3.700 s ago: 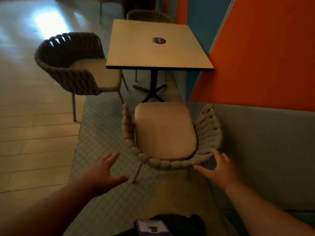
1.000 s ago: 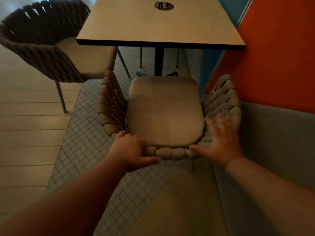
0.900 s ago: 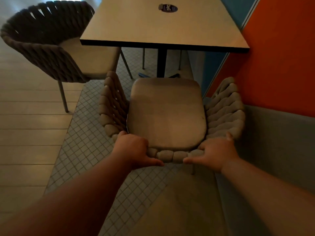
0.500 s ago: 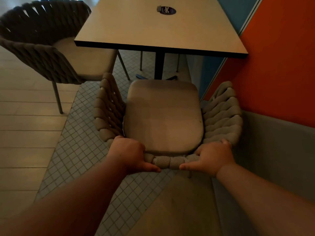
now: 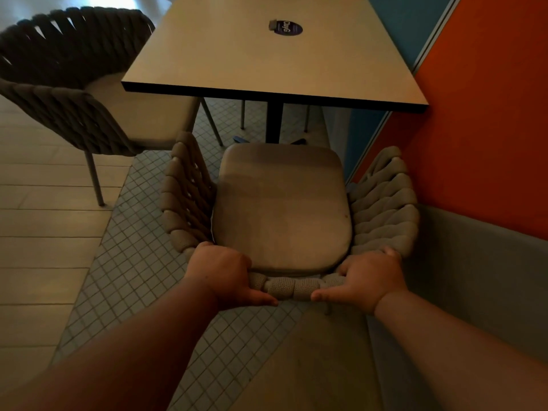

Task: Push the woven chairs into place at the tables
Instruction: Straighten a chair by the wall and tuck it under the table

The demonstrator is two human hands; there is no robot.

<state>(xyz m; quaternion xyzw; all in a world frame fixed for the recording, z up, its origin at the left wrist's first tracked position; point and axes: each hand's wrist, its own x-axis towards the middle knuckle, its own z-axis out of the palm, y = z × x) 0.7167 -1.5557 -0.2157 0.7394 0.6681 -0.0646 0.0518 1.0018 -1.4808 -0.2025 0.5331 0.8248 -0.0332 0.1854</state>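
A light woven chair (image 5: 281, 209) with a beige seat cushion stands in front of me, facing the square table (image 5: 267, 54). Its seat front sits just short of the table's near edge. My left hand (image 5: 221, 275) grips the top of the woven backrest on the left. My right hand (image 5: 369, 280) grips the same rim on the right. A short stretch of woven rim shows between my two thumbs. The chair's legs are mostly hidden under the seat.
A darker woven chair (image 5: 77, 93) stands at the table's left side, seat partly under the top. An orange and blue wall (image 5: 480, 120) with a grey base runs close along the right. A round sticker (image 5: 286, 27) lies on the table. The floor changes from small tiles to planks at left.
My hands went from hovering behind the chair to closing on its backrest rim, the right hand last. The chair and I have moved closer to the table.
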